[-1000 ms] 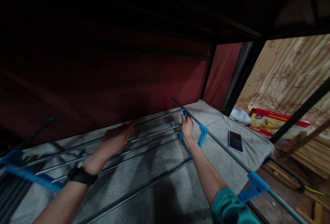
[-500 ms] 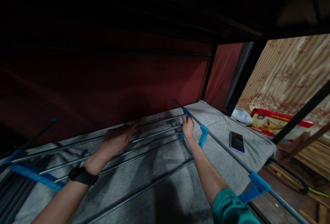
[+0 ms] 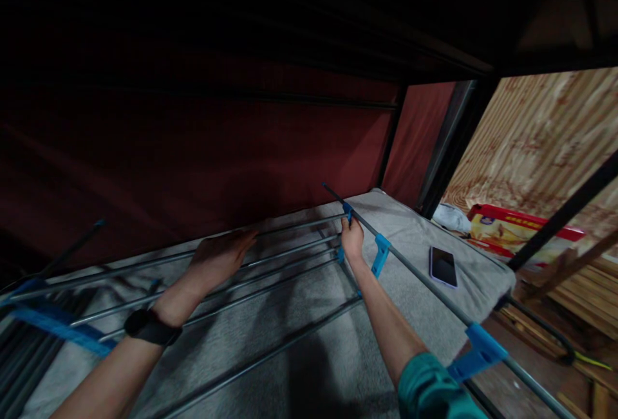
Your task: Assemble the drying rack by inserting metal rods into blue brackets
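Observation:
A rack of thin grey metal tubes (image 3: 290, 339) with blue plastic joints lies across a grey blanket. My right hand (image 3: 352, 237) is closed around a blue plastic connector (image 3: 347, 209), where a crosswise tube meets the long side tube (image 3: 425, 280). Its thumb presses near the top of that joint; the other fingers are mostly hidden. My left hand (image 3: 219, 258), with a black watch on the wrist, lies over the rear crosswise tubes, fingers stretched to the right. More blue brackets show on the side tube (image 3: 381, 253) and at the left end (image 3: 58, 325).
A phone (image 3: 443, 266) lies on the grey blanket (image 3: 400, 226) right of the rack. Dark frame posts (image 3: 456, 148) and a red cloth (image 3: 270, 155) close in the back. Loose grey tubes (image 3: 29, 367) lie at left. Beyond the bed's edge sits a red-yellow box (image 3: 512, 232).
My left hand and the rack's left end have shifted very slightly left. My right hand stays on the same joint.

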Tool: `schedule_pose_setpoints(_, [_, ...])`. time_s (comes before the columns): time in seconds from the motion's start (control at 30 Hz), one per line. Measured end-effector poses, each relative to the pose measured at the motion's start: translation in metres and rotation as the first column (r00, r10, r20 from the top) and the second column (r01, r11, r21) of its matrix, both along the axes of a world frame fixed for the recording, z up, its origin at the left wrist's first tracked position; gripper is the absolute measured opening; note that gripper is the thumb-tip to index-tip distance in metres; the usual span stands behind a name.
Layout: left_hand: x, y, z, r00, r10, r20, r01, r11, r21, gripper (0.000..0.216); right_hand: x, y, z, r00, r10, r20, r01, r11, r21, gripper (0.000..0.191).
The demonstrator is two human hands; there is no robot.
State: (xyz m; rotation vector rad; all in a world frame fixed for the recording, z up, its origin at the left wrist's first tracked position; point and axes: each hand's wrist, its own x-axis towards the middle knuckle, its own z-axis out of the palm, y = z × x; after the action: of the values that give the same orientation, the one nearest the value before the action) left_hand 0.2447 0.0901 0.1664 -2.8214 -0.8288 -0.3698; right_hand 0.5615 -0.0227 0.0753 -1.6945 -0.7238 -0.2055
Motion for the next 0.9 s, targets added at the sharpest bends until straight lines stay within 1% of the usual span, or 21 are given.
schedule_pose_setpoints(0.17, [-0.001, 0.007, -0.009, 0.997, -0.059, 0.047, 0.058, 0.998, 0.039, 0.045, 0.0, 0.002, 0.005, 0.999, -0.036, 0.034, 0.037, 0.999, -0.031, 0.032])
schedule_pose_setpoints(0.23, [-0.001, 0.005, -0.012, 0.996, -0.071, 0.061, 0.067, 0.995, 0.067, 0.043, 0.0, 0.002, 0.005, 0.999, -0.021, 0.031, 0.022, 0.999, -0.043, 0.034])
schedule_pose_setpoints(0.33, [-0.001, -0.004, -0.01, 0.996, -0.071, 0.061, 0.067, 0.996, 0.064, 0.042, -0.007, -0.006, -0.003, 0.999, 0.028, 0.031, -0.027, 0.999, -0.038, 0.038])
schedule_pose_setpoints(0.37, [-0.001, -0.008, -0.009, 0.995, -0.074, 0.071, 0.071, 0.996, 0.048, 0.042, -0.012, -0.011, -0.007, 0.998, 0.01, 0.058, -0.009, 1.0, -0.012, 0.042])
schedule_pose_setpoints(0.43, [-0.002, -0.013, -0.004, 0.992, -0.086, 0.087, 0.086, 0.996, 0.009, 0.041, -0.023, -0.021, -0.015, 0.983, -0.051, 0.176, 0.046, 0.998, 0.032, 0.05])
schedule_pose_setpoints(0.47, [-0.002, -0.014, -0.002, 0.994, -0.07, 0.084, 0.07, 0.998, 0.008, 0.038, -0.029, -0.026, -0.017, 0.962, -0.069, 0.264, 0.063, 0.998, 0.032, 0.051])
schedule_pose_setpoints(0.5, [-0.003, -0.015, 0.001, 0.995, -0.054, 0.078, 0.054, 0.999, 0.007, 0.037, -0.036, -0.031, -0.018, 0.933, -0.06, 0.355, 0.058, 0.998, 0.015, 0.05])
schedule_pose_setpoints(0.57, [-0.006, -0.014, 0.006, 0.998, -0.03, 0.057, 0.031, 0.999, -0.025, 0.034, -0.048, -0.035, -0.011, 0.851, 0.037, 0.523, -0.017, 0.999, -0.042, 0.046])
schedule_pose_setpoints(0.67, [-0.014, -0.011, 0.013, 0.999, 0.018, 0.037, -0.014, 0.994, -0.104, 0.028, -0.062, -0.029, 0.009, 0.685, 0.197, 0.701, -0.106, 0.979, -0.171, 0.044])
schedule_pose_setpoints(0.77, [-0.021, -0.009, 0.019, 0.998, 0.06, 0.034, -0.055, 0.987, -0.149, 0.026, -0.068, -0.01, 0.027, 0.518, 0.353, 0.779, -0.139, 0.933, -0.33, 0.041])
schedule_pose_setpoints(0.83, [-0.026, -0.007, 0.021, 0.997, 0.068, 0.029, -0.062, 0.983, -0.173, 0.025, -0.066, 0.001, 0.031, 0.469, 0.406, 0.785, -0.129, 0.91, -0.394, 0.037])
schedule_pose_setpoints(0.9, [-0.035, -0.004, 0.026, 0.998, 0.059, 0.019, -0.054, 0.979, -0.194, 0.026, -0.062, 0.008, 0.031, 0.45, 0.443, 0.775, -0.125, 0.891, -0.437, 0.034])
